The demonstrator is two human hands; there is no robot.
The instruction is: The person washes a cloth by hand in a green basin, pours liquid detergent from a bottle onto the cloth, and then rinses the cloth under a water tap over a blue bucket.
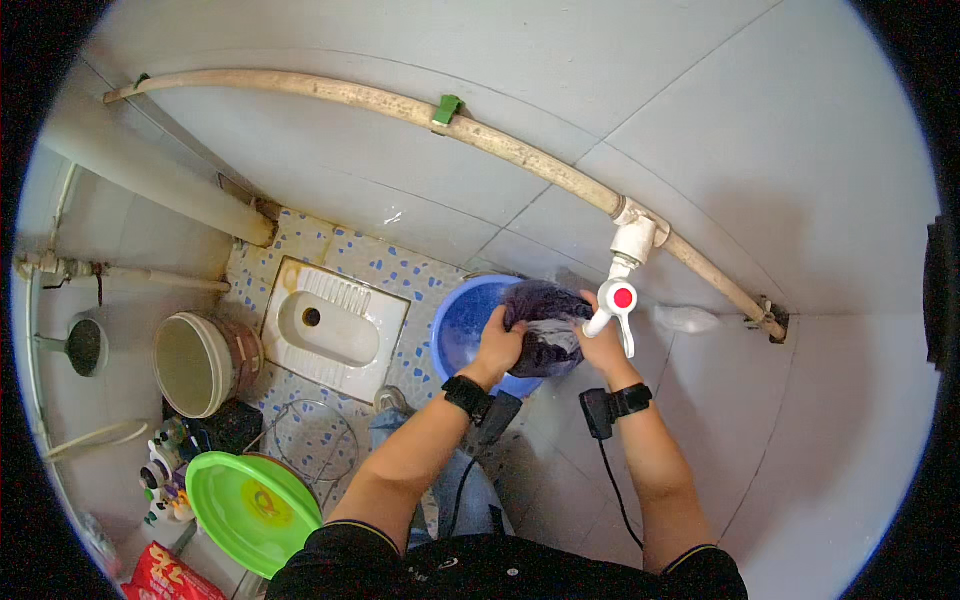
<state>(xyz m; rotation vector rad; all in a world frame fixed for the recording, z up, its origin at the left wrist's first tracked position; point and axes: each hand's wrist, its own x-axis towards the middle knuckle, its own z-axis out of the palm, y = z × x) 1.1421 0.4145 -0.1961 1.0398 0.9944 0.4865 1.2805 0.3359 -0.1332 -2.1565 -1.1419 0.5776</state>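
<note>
Both hands hold a dark purplish-black, rounded thing under a white tap with a red-dotted handle. It looks soft, like cloth or a bag, but its exact kind cannot be made out. A whitish streak, seemingly water, runs across its middle. My left hand grips its left edge with bent fingers. My right hand grips its right edge, partly hidden behind the tap's spout. A blue basin stands on the floor beneath, its right part covered by the dark thing.
A pale pipe runs along the wall to the tap. Left of the basin lies a white squat toilet. Further left are a white bucket, a wire stand, a green basin, several bottles and a red packet.
</note>
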